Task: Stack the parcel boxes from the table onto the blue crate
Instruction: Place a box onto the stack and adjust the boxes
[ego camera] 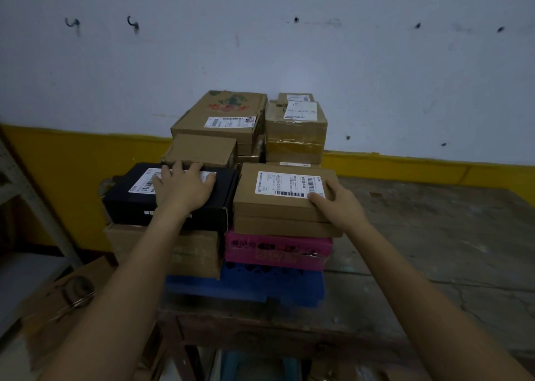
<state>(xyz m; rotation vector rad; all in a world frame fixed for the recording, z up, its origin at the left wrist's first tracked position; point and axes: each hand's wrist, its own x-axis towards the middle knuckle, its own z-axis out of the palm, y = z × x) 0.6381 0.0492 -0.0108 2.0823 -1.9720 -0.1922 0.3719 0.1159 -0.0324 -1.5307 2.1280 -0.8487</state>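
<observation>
We log 2 bare hands on the stack atop the blue crate (246, 288), which sits on the wooden table (434, 236). Left hand (185, 185) lies flat, fingers spread, on 1 black box (130, 204). Right hand (335, 199) rests with fingers loosely extended on the corner of 1 labelled brown box (275, 207) (no grasp visible). Below that: 1 thin brown box (278, 226), then 1 pink box (275, 250). Behind, at least 4 more brown parcels; further ones partly hidden.
</observation>
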